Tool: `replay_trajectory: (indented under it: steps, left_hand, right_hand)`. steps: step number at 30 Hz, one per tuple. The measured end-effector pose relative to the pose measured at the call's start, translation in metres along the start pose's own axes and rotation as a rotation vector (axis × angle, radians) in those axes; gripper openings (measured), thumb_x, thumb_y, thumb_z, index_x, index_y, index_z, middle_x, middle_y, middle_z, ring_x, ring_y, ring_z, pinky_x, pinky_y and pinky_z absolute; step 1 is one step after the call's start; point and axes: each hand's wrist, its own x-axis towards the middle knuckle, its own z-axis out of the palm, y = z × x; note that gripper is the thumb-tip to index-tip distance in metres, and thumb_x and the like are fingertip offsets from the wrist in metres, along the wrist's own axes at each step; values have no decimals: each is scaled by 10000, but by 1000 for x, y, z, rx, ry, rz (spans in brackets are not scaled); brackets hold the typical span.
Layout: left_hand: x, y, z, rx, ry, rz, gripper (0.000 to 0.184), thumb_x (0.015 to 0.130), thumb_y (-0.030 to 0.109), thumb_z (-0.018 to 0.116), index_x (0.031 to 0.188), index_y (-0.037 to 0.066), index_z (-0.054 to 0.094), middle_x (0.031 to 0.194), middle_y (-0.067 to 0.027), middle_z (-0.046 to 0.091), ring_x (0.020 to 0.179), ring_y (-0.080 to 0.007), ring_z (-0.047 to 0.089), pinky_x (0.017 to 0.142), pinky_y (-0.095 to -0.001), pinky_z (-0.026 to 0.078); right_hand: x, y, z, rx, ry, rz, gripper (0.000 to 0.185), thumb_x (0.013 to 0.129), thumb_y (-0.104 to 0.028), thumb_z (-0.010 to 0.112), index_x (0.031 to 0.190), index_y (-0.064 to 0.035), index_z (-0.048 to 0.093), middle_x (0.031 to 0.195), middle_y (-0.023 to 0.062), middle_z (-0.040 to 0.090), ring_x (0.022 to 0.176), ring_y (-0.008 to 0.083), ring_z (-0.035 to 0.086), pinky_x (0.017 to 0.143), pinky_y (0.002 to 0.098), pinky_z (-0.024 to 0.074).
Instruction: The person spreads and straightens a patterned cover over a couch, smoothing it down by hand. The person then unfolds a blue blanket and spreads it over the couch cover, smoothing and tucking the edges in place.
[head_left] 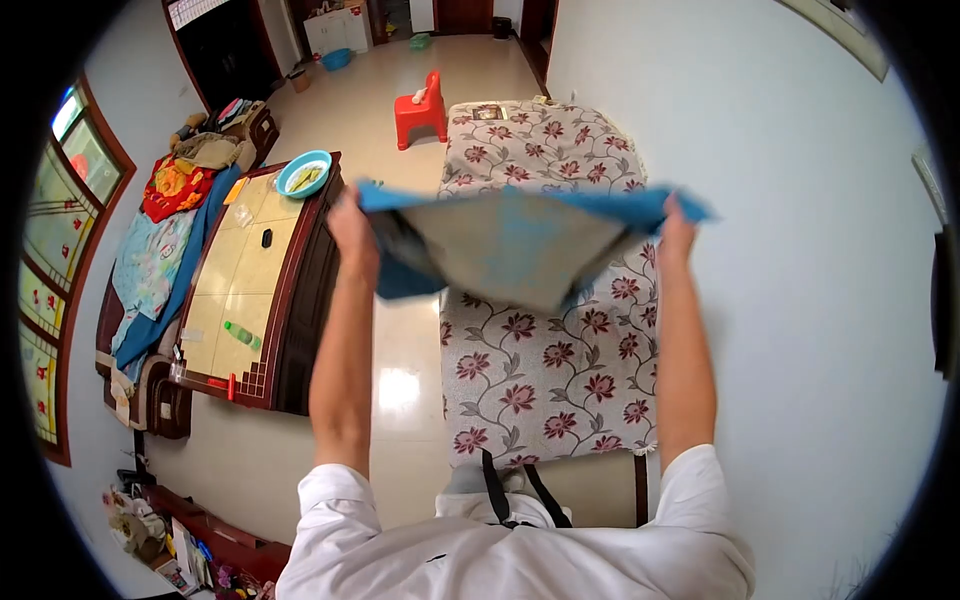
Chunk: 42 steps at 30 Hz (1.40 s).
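A blue and grey cloth (500, 245), possibly a garment, is stretched in the air between my two hands and blurred by motion. At its left corner my left hand (353, 238) is closed on the edge. My right hand (677, 232) grips the opposite corner at about the same height. The middle of the cloth sags, and its lower edge hangs over a flower-patterned cover (540, 390) on a long, flat surface in front of me. Both arms reach straight forward.
Left of me stands a tiled table (215, 290) with a blue basin (304, 174) and a green bottle (242, 335). Beyond it is a sofa heaped with clothes (160, 240). A red chair (420, 112) stands ahead; a white wall (800, 300) runs along the right.
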Motion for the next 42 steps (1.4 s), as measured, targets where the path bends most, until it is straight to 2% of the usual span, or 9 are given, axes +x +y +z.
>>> replay_trajectory:
  steps: [7,9,10,11,16,33,35,38,42]
  left_hand:
    - [-64,-27,-88,677,168,1107,327,1017,216,526,971,-81,653,799,-186,692,805,-322,678,760,-407,519]
    - [-144,-167,-177,1671,-415,-304,359,940,314,618,1074,-9,704,947,-241,716,903,-451,673,879,-500,527]
    - [-193,-238,-256,1657,-464,-343,354,879,338,677,1054,36,729,944,-190,735,936,-412,696,874,-513,541]
    - [-218,-237,-291,1685,-1109,-865,390,825,308,723,1111,42,730,1128,-189,712,1123,-352,658,954,-494,519]
    - [-352,-225,-392,1262,-431,-1424,496,960,367,421,822,8,735,864,-100,765,788,-235,706,705,-445,575]
    - [-364,-262,-323,829,-195,-1431,413,1002,415,526,1123,35,633,987,-123,678,924,-250,655,776,-425,546]
    - [-300,-407,-393,-135,-93,-1476,320,1023,364,486,1108,102,649,985,-99,661,909,-226,643,807,-479,533]
    - [-72,-306,-199,589,-192,-676,364,974,385,553,911,37,641,844,-87,609,813,-223,580,730,-425,476]
    - [16,12,30,-42,-178,128,381,987,374,614,707,122,557,670,54,460,624,-80,400,571,-292,314]
  right_hand:
    - [-95,-8,-86,-261,163,-328,420,1041,-314,548,1181,75,625,1096,163,677,977,264,646,903,360,516]
    - [-161,199,-192,-1067,-170,148,537,1021,-416,502,1228,69,599,1042,248,645,939,375,635,924,457,489]
    - [-224,279,-258,-1300,-220,595,541,978,-377,509,1301,55,548,1214,251,639,1146,390,607,1019,427,448]
    - [-282,261,-320,-758,-186,1190,375,952,-283,528,1233,-49,610,1054,163,619,900,352,594,689,501,503]
    - [-393,260,-413,-759,25,1450,230,892,-167,550,1115,-116,579,1045,111,530,797,260,512,594,436,447]
    - [-392,306,-379,-658,239,1387,293,939,-203,548,1205,-90,590,1195,148,574,1095,338,576,807,520,516]
    - [-326,313,-337,-525,245,1299,296,949,-341,548,1110,-97,599,1095,105,586,995,284,584,758,447,533]
    - [-137,237,-201,27,76,934,313,963,-377,571,1047,-79,618,1024,78,626,917,236,606,759,386,543]
    - [5,-26,-35,701,-126,300,251,1011,-199,581,1144,10,624,1142,99,662,1026,241,625,952,402,512]
